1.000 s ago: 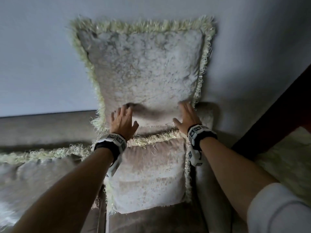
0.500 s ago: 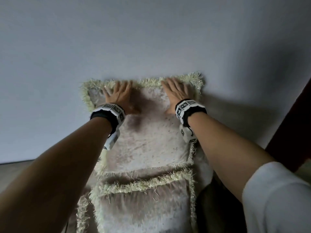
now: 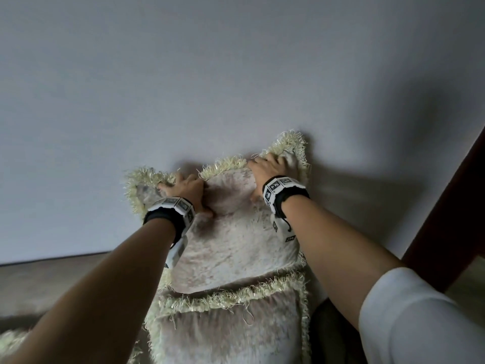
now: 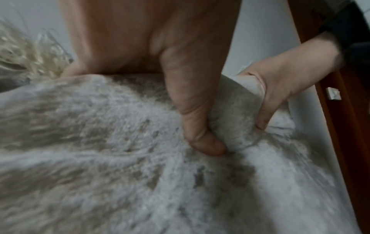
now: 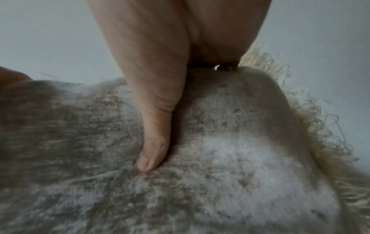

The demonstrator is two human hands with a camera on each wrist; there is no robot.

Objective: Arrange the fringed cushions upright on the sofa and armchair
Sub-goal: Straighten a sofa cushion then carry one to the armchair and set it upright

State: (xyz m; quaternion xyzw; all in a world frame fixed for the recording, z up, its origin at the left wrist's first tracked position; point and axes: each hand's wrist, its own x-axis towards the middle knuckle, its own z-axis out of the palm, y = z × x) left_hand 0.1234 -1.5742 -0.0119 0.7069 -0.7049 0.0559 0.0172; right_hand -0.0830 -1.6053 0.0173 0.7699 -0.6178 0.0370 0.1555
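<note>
A pale plush cushion [image 3: 236, 243] with a cream fringe stands upright against the wall, above the sofa back. My left hand [image 3: 181, 186] grips its top edge near the left corner, thumb dug into the front face [image 4: 200, 126]. My right hand [image 3: 270, 168] grips the top edge near the right corner, thumb pressed on the plush [image 5: 156, 134]. The fabric between both hands bulges up and the corners stick out. A second fringed cushion [image 3: 231, 334] stands in front, below the first.
A grey wall [image 3: 236, 74] fills the background. The brown sofa back [image 3: 52, 279] runs off to the left, with a bit of fringe [image 3: 13, 342] at the lower left. A dark wooden frame [image 3: 451, 206] rises at the right.
Both hands went from lying flat on the upper cushion's face to gripping its top edge. The edge is now bunched, with the corners poking up.
</note>
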